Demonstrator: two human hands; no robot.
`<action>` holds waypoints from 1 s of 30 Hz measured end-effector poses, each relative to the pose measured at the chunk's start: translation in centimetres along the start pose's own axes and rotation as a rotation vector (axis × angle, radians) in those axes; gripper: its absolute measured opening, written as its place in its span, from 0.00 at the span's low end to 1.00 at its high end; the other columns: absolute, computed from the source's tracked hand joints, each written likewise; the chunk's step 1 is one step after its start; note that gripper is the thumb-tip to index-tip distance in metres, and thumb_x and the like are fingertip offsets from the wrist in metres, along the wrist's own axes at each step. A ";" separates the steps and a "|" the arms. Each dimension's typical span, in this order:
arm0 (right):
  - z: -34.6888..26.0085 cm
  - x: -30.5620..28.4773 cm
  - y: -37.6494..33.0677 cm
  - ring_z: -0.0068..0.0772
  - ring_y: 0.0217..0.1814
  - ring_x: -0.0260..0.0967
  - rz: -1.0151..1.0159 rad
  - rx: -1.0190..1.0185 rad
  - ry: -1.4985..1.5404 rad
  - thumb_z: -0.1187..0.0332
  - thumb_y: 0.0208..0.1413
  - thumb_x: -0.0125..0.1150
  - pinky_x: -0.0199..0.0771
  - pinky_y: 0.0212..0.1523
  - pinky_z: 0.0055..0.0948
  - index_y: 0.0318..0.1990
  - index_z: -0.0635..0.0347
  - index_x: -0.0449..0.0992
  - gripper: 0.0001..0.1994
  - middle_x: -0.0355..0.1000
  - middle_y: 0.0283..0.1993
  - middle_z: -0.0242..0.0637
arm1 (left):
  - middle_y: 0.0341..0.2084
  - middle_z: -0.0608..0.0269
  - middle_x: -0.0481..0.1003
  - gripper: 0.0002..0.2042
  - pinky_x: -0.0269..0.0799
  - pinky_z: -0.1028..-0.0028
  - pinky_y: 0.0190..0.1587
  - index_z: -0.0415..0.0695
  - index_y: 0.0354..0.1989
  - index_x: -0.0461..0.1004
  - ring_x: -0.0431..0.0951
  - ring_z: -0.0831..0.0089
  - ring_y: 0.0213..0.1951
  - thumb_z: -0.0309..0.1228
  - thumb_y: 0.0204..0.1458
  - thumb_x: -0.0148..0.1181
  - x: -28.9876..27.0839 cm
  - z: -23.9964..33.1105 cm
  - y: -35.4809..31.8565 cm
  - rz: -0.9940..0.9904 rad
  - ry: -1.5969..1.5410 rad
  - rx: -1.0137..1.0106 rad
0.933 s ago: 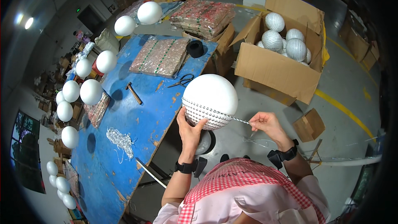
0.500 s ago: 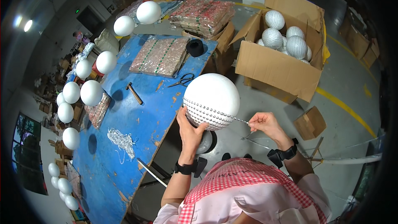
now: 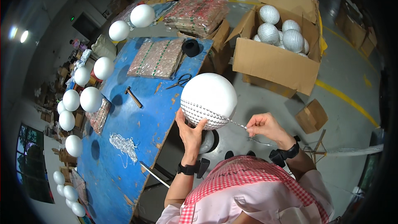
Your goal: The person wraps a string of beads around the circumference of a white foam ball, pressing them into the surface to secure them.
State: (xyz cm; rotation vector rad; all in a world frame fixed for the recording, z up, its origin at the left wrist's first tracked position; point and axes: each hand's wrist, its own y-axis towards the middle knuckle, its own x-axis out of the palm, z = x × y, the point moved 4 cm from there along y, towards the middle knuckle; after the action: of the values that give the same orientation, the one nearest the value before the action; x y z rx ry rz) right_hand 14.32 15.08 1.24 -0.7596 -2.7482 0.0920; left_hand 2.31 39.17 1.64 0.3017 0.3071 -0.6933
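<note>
A large white ball [image 3: 210, 93] is held up past the table's near edge, its lower part wrapped in rows of silver beads. My left hand [image 3: 191, 135] cups it from below left, thumb and fingers against the beaded part. To the right, my right hand [image 3: 265, 127] pinches a silver bead string [image 3: 237, 123] between thumb and fingers. The string runs from the ball's lower right side to those fingertips, and its loose length trails off below the right hand. Beneath the ball, a round grey thing with a dark rim is partly hidden.
The blue table [image 3: 137, 128] carries a hammer [image 3: 133, 97], scissors [image 3: 179, 81], a black roll [image 3: 191, 48], a bagged pack [image 3: 154, 57] and a silver bead heap [image 3: 123, 146]. Plain white balls [image 3: 91, 99] hang along its far left. Beaded balls fill a cardboard box [image 3: 275, 66] at the right.
The ball has turned slightly in my left hand. The bead string still stretches to my right hand, which has shifted little. The whole view has tilted slightly.
</note>
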 end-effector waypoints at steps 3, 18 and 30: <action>1.5 -1.3 0.9 0.19 0.30 0.71 0.085 -0.009 -0.071 0.74 0.52 0.61 0.70 0.32 0.18 0.35 0.66 0.76 0.05 0.74 0.27 0.32 | 0.59 0.47 0.57 0.42 0.61 0.62 0.60 0.39 0.62 0.49 0.60 0.56 0.61 0.34 0.42 0.71 0.2 0.1 -0.1 -0.028 -0.056 0.012; 5.1 -2.9 1.3 0.20 0.29 0.71 0.140 -0.034 -0.054 0.75 0.53 0.61 0.73 0.32 0.21 0.34 0.68 0.76 0.04 0.74 0.28 0.34 | 0.65 0.36 0.45 0.37 0.51 0.60 0.64 0.37 0.64 0.47 0.49 0.45 0.66 0.32 0.49 0.63 0.5 -0.3 -0.8 -0.103 0.274 0.240; 5.8 -2.9 1.2 0.20 0.28 0.71 0.099 0.001 0.007 0.74 0.54 0.61 0.73 0.32 0.21 0.34 0.67 0.75 0.05 0.73 0.27 0.33 | 0.62 0.40 0.50 0.49 0.54 0.61 0.63 0.40 0.67 0.40 0.57 0.54 0.63 0.28 0.41 0.71 0.8 0.2 -1.2 -0.077 0.007 0.041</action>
State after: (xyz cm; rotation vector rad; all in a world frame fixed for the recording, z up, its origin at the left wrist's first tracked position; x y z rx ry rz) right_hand 15.56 14.70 -5.19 -0.8934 -2.7029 0.1106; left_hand 2.18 37.77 1.30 0.3332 0.3130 -0.7757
